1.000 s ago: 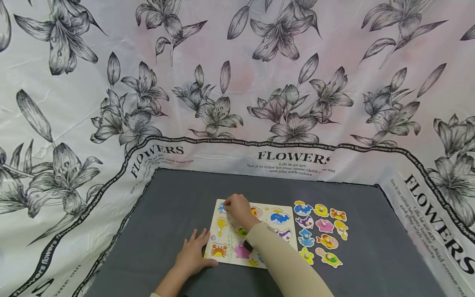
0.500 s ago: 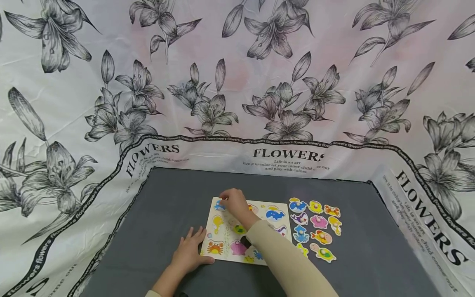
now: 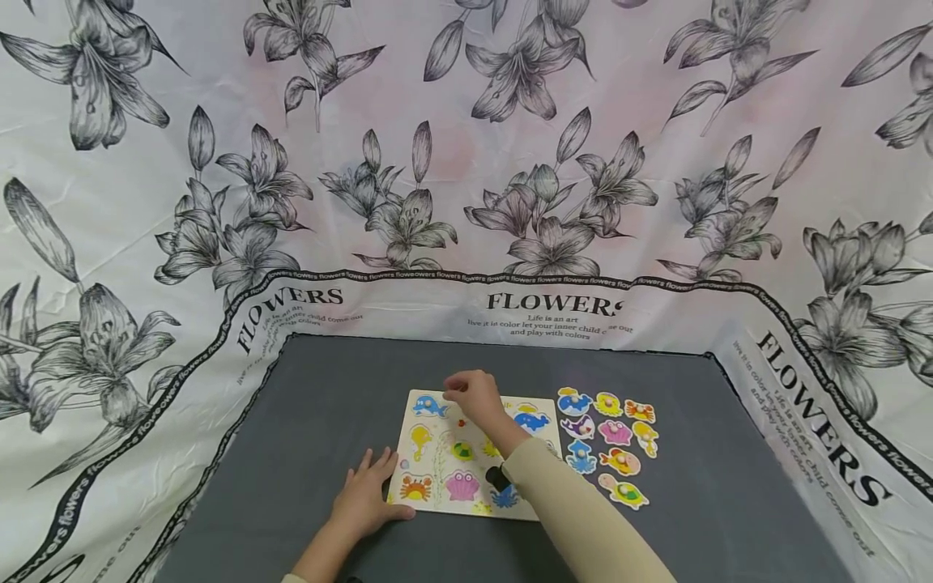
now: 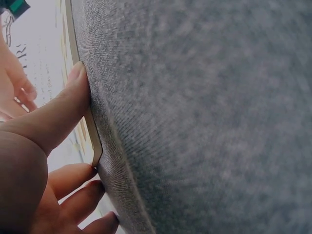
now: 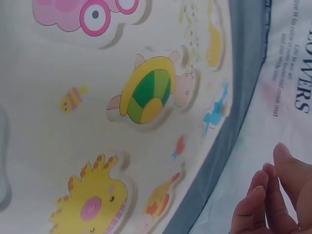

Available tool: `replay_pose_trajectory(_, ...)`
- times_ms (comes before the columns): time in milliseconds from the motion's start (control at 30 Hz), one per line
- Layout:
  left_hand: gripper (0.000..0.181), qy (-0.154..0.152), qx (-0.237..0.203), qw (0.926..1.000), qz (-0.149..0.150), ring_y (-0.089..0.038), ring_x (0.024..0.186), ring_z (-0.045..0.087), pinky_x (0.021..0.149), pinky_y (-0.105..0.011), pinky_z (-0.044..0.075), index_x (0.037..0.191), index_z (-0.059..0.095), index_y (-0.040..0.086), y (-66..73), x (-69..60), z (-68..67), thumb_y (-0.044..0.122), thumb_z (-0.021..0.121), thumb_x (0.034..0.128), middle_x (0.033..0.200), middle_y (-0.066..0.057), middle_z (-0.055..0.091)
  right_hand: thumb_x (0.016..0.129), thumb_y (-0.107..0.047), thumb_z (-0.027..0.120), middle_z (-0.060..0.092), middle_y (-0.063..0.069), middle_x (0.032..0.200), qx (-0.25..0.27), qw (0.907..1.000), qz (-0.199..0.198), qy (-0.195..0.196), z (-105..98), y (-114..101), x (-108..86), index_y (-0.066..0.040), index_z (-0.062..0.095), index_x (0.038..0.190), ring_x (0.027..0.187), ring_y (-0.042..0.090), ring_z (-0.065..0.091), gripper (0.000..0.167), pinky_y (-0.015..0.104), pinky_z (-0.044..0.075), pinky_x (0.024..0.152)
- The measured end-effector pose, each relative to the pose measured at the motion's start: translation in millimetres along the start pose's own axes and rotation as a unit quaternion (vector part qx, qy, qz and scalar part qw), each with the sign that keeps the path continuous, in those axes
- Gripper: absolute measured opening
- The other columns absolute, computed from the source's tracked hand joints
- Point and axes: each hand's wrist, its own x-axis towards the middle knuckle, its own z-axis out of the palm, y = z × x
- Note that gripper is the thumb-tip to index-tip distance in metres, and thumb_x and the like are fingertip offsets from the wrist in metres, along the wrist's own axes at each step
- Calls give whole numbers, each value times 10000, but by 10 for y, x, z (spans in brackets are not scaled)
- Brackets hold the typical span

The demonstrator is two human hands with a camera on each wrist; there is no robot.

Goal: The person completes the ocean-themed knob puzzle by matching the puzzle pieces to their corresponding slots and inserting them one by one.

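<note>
A cream puzzle board [image 3: 437, 505] printed with sea animals lies on the dark grey tabletop. My left hand [image 3: 362, 498] rests at its near left corner; in the left wrist view the thumb [image 4: 68, 105] lies against one edge and the fingers touch around the corner. Over the board's far edge hovers my right hand [image 3: 477, 398], just right of the blue dolphin [image 3: 428, 406]. The right wrist view shows its thumb and fingers [image 5: 287, 180] loosely bent with nothing between them. Turtle [image 5: 148, 90] and yellow puffer fish [image 5: 90, 202] shapes appear on the board there.
Right of the board lie several knobbed pieces, among them a whale [image 3: 574, 403], crab [image 3: 639, 410], pink clam [image 3: 615, 432], squid [image 3: 581, 457] and turtle [image 3: 624, 491]. My right sleeve [image 3: 576, 510] covers the board's near right corner. A floral cloth [image 3: 423, 316] hangs behind the table.
My right hand has lifted from the blue dolphin and shifted right, uncovering it. The left hand keeps its place at the board's corner. The head view has turned slightly right.
</note>
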Motion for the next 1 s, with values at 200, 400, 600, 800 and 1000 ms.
replay_pose_trajectory(200,1058,-91,37,9999,-56,-421,1525,229,1192,-677,203,1520,472,100,0,25,15,453,933,636,1600,-123,405,901,-144,771,755,27,1010,158,9995,37,275,-96,30,-92,-138,792,1067,880,180,696,168,319,603,708)
replay_pose_trajectory(400,1059,-100,1,9999,-71,-409,1532,218,1195,-673,203,1525,466,109,13,30,25,443,937,637,1608,-109,394,904,-135,767,753,26,991,72,9984,-4,567,-235,74,-205,-121,790,1077,886,187,701,175,342,605,757)
replay_pose_trajectory(600,1054,-22,-26,10000,-80,-419,1529,217,1192,-682,195,1523,465,94,0,-11,10,419,940,641,1603,-126,398,909,-155,765,757,21,984,146,9979,-169,610,-367,93,-273,-135,789,1074,872,178,712,168,345,609,756)
replay_pose_trajectory(800,1043,-46,-50,9999,-75,-431,1525,219,1189,-689,194,1518,469,83,18,-38,-18,402,941,643,1599,-141,399,905,-161,772,762,10,992,157,9974,-74,700,-499,152,-361,-141,793,1070,893,171,707,167,365,608,800)
replay_pose_trajectory(1000,1044,-23,-78,10000,-56,-430,1526,215,1186,-693,192,1520,467,87,15,-39,-16,407,939,646,1601,-137,396,897,-176,780,763,17,992,100,9958,-14,905,-651,194,-470,-105,788,1090,899,185,708,206,372,607,790)
